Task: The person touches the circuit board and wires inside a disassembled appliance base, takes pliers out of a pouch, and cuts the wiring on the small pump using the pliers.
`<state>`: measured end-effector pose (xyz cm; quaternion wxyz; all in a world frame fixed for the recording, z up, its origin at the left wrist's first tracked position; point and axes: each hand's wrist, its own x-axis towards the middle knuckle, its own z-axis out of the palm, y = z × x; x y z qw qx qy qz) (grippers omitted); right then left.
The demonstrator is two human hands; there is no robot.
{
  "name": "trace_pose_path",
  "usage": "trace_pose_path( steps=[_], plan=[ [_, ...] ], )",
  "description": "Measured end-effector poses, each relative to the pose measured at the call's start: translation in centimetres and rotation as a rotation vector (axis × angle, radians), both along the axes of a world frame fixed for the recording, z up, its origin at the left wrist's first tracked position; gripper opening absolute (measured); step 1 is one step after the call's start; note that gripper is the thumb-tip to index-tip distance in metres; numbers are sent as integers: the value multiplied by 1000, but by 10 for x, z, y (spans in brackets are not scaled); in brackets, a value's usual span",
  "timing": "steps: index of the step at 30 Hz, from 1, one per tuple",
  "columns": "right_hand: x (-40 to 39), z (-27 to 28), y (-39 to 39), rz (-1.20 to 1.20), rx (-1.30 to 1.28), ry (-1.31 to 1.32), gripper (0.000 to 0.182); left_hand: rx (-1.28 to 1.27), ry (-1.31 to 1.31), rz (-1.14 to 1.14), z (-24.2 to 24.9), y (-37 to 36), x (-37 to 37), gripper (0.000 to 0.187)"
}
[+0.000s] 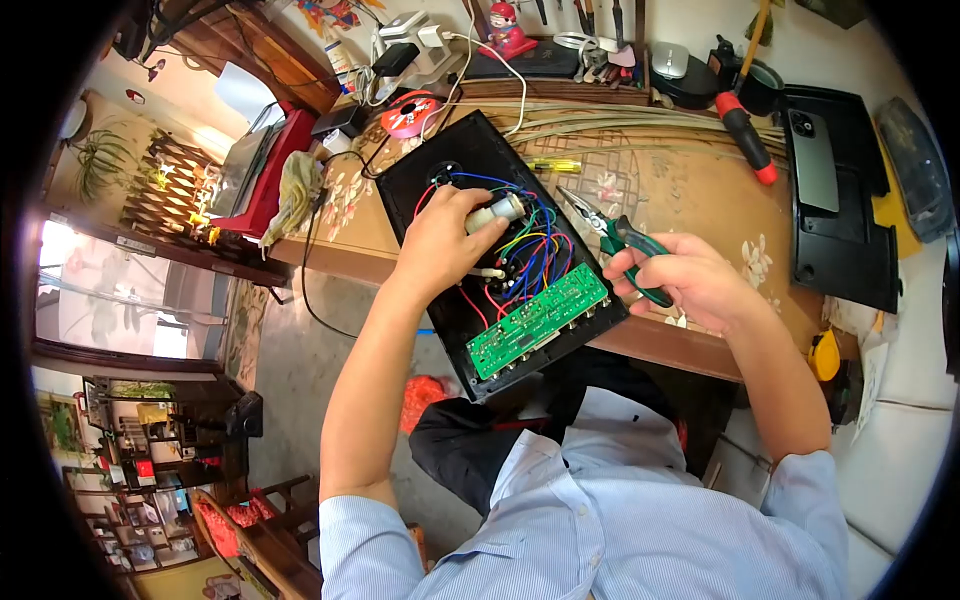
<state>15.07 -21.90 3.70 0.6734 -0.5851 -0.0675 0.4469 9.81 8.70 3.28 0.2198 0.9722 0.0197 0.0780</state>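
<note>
My left hand (440, 245) is closed around a whitish cylindrical part (497, 213) above an open black casing (432, 165). The casing lies tilted across the table's front edge. Inside it, red, blue, yellow and green wires (540, 255) bunch beside a green circuit board (538, 320) at the near end. My right hand (690, 280) grips long-nose pliers (625, 245) by their dark green handles, just right of the casing. Their jaws point up and left, slightly parted, with nothing visible between them.
A yellow tool (555, 165) lies beyond the casing. At the right are a red-and-black screwdriver (745, 138), a phone (812, 160) and a black cover panel (850, 240). A red spool (410, 113) and a power strip (415, 55) with cables stand at the back left.
</note>
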Motion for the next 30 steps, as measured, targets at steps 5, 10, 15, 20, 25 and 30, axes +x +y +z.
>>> trace_pose_path(
  steps=[5,10,15,20,25,30],
  plan=[
    [12,0,7,57,-54,35,29,67,39,-60,1,-4,14,48],
    [22,-1,15,120,-69,46,32,107,32,-172,-3,0,20,40],
    [30,1,21,122,-106,92,30,-10,-48,-159,-12,1,17,36],
    [37,1,21,136,-115,91,33,-33,-65,-164,-17,3,17,35],
    [42,13,21,207,-141,81,34,-57,-55,-147,-16,2,17,35],
    [50,20,25,268,-150,98,32,-56,-43,-116,-16,0,16,34]
  ],
)
